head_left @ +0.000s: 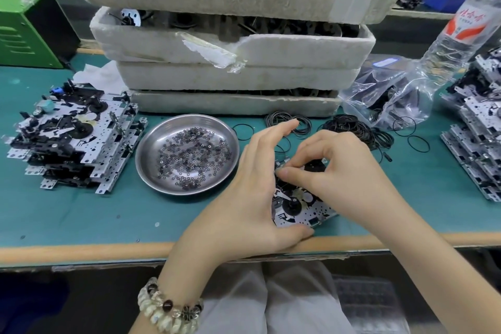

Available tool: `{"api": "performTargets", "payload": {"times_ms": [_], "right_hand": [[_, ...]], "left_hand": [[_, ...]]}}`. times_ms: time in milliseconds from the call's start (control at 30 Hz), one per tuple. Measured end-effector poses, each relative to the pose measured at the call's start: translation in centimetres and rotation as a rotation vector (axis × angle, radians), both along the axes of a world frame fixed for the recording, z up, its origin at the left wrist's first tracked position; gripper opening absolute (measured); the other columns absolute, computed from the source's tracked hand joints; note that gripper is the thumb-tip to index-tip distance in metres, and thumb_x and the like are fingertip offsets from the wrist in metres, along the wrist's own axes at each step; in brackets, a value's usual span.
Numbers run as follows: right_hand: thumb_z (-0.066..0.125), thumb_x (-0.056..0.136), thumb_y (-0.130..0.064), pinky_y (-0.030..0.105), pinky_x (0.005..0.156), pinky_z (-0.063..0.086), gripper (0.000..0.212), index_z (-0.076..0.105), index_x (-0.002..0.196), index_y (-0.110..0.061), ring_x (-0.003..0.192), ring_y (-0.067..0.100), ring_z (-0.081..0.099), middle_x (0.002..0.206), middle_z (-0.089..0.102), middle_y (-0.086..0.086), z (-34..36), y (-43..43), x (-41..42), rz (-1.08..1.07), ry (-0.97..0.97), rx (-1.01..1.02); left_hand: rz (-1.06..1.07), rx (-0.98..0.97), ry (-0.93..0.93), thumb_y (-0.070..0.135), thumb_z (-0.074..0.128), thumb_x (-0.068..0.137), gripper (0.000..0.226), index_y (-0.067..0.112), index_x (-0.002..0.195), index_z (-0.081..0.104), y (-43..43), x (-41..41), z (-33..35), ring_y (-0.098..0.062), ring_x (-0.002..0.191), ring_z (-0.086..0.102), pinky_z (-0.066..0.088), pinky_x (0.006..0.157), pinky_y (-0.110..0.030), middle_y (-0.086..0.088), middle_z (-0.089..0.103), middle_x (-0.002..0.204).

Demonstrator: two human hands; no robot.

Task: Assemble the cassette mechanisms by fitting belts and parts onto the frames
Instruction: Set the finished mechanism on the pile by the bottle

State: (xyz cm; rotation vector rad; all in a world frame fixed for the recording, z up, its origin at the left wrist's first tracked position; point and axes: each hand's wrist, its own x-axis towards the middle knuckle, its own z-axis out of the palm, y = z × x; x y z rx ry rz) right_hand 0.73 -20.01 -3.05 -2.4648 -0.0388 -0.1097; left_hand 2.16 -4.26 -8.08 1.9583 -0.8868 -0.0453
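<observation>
A metal cassette frame (301,209) with black wheels lies near the table's front edge. My left hand (254,187) cups its left side, thumb along the near edge and index finger raised. My right hand (330,171) curls over the frame's top, its fingertips pinching something small that I cannot make out. Loose black belts (349,127) lie in a pile just behind my hands. A steel dish (151,149) of small washers sits to the left.
A stack of assembled frames (73,138) stands at the left, another stack (479,138) at the right. Foam trays (233,54) of parts are piled behind. A bag of belts (387,95), a water bottle (461,24) and a green box (27,27) stand nearby.
</observation>
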Motion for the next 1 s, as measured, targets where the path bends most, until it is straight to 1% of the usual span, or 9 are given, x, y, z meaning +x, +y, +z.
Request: {"api": "performTargets", "payload": {"times_ms": [167,267,367,467,600,767,900,967,1000], "right_hand": [[0.080,0.072,-0.040,0.038,0.093,0.042,0.023,0.065,0.057,-0.047,0.104,0.023,0.054,0.080,0.062,-0.018,0.3,0.0,0.1,-0.003,0.038,0.010],[0.078,0.072,-0.044,0.040,0.095,0.041,0.019,0.065,0.058,-0.045,0.106,0.023,0.053,0.087,0.064,-0.011,0.7,0.1,0.2,0.004,0.077,-0.025],[0.078,0.071,-0.044,0.043,0.097,0.040,0.024,0.061,0.054,-0.046,0.107,0.025,0.052,0.087,0.066,-0.003,1.1,0.2,0.5,0.022,0.114,-0.064],[0.080,0.072,-0.042,0.045,0.098,0.040,0.025,0.061,0.055,-0.044,0.109,0.025,0.051,0.091,0.066,0.001,1.5,0.5,0.8,0.033,0.133,-0.095],[0.081,0.072,-0.042,0.044,0.096,0.041,0.021,0.065,0.058,-0.043,0.106,0.025,0.050,0.098,0.065,0.000,2.1,0.6,1.1,0.068,0.174,-0.136],[0.084,0.068,-0.040,0.042,0.100,0.040,0.022,0.066,0.055,-0.044,0.111,0.024,0.049,0.093,0.066,-0.003,2.5,0.3,2.7,0.147,0.255,-0.173],[0.085,0.065,-0.041,0.037,0.095,0.046,0.015,0.072,0.060,-0.041,0.109,0.016,0.055,0.091,0.070,-0.007,3.1,0.1,3.3,0.193,0.319,-0.192],[0.084,0.065,-0.045,0.039,0.097,0.042,0.012,0.073,0.064,-0.041,0.110,0.017,0.050,0.094,0.068,-0.007,3.1,0.1,2.9,0.184,0.268,-0.253],[0.083,0.067,-0.047,0.039,0.097,0.038,0.011,0.074,0.066,-0.039,0.109,0.020,0.046,0.094,0.064,-0.008,3.0,0.1,2.5,0.167,0.192,-0.310]], "left_hand": [[-0.003,0.001,0.012,0.023,0.089,0.067,0.118,0.036,0.151,0.007,0.0,0.0,0.0,-0.006,0.150,0.016,0.019,0.115,-0.010,0.013,0.017,0.156],[-0.004,0.000,0.020,0.023,0.089,0.067,0.118,0.038,0.151,0.007,0.0,0.0,0.0,-0.005,0.150,0.016,0.020,0.113,-0.008,0.014,0.018,0.156],[-0.001,0.002,0.022,0.022,0.089,0.067,0.118,0.037,0.151,0.007,0.1,-0.1,0.0,-0.004,0.149,0.017,0.020,0.112,-0.007,0.014,0.018,0.156],[-0.003,0.008,0.016,0.021,0.089,0.068,0.117,0.034,0.152,0.008,0.1,-0.1,0.0,-0.004,0.149,0.017,0.019,0.111,-0.006,0.013,0.018,0.157],[-0.005,0.012,0.010,0.021,0.089,0.068,0.117,0.034,0.151,0.008,0.0,0.0,-0.1,-0.004,0.149,0.017,0.018,0.112,-0.006,0.011,0.019,0.156],[-0.006,0.005,-0.001,0.023,0.090,0.067,0.119,0.034,0.153,0.008,0.0,0.1,-0.2,-0.004,0.149,0.018,0.019,0.111,-0.006,0.013,0.021,0.155],[-0.003,-0.003,-0.013,0.022,0.090,0.066,0.119,0.033,0.152,0.009,0.0,0.1,-0.3,-0.006,0.148,0.021,0.022,0.110,-0.006,0.012,0.022,0.154],[-0.004,-0.011,-0.003,0.022,0.090,0.065,0.119,0.032,0.153,0.010,0.0,0.1,-0.2,-0.006,0.148,0.022,0.024,0.109,-0.005,0.012,0.023,0.153],[-0.007,-0.018,0.004,0.022,0.090,0.065,0.119,0.031,0.153,0.010,0.0,0.1,-0.2,-0.007,0.148,0.022,0.025,0.108,-0.005,0.011,0.023,0.153]]}}
